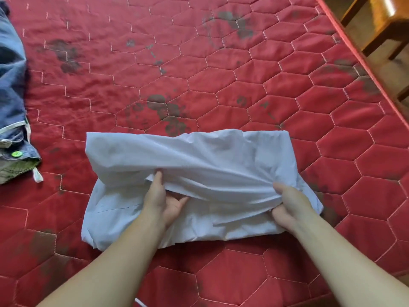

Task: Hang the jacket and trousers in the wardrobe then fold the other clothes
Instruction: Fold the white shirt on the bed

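A pale blue-white garment [194, 156] lies partly folded on the red quilted mattress [221, 74], in the lower middle of the head view. My left hand [164, 196] pinches the near edge of its upper layer, thumb on top and fingers under the cloth. My right hand [290, 206] grips the same edge further right, fingers curled into the fabric. The upper layer is lifted a little above the lower one. A blue denim garment [12, 89] with a green button lies at the far left edge.
The mattress is stained with dark patches and its right edge [358, 56] runs diagonally down the upper right. Beyond that edge stands wooden furniture [385, 21] on a bare floor.
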A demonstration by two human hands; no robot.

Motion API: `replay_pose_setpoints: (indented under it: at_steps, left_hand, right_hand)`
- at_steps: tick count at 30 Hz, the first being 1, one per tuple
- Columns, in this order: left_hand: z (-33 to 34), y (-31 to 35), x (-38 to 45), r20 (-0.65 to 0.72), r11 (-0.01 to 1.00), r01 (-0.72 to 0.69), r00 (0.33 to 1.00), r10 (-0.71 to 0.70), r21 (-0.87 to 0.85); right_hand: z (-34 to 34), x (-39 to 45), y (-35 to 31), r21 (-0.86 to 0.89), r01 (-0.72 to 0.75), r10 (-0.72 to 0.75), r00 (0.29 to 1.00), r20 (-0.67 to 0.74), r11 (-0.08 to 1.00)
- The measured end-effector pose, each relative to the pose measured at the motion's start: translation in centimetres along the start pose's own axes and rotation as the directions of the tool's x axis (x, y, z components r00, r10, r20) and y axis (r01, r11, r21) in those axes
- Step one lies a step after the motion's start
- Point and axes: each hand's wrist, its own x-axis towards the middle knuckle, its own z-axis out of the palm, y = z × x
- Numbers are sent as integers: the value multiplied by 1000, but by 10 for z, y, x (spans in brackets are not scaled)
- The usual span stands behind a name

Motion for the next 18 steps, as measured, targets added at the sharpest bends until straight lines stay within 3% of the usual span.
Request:
replay_pose_setpoints:
  at_steps: [3, 9, 14, 18]
  left_hand:
    - [-19, 7, -12, 115, 999, 48, 992, -46, -8]
    - [-56, -15, -19, -28, 966, 96, 995, -92, 238]
    - [-63, -16, -28, -49, 964, 110, 994, -101, 242]
    - [-74, -3, -41, -20, 979, 86, 996, -84, 184]
  right_hand:
    - [1, -6, -8, 79, 41, -47, 996, 78, 996]
    - [-6, -23, 8, 92, -44, 35, 994, 103, 995]
    - [21, -50, 37, 117, -81, 57, 980, 192, 990]
    - [38, -45, 65, 91, -155, 145, 983, 113, 984]
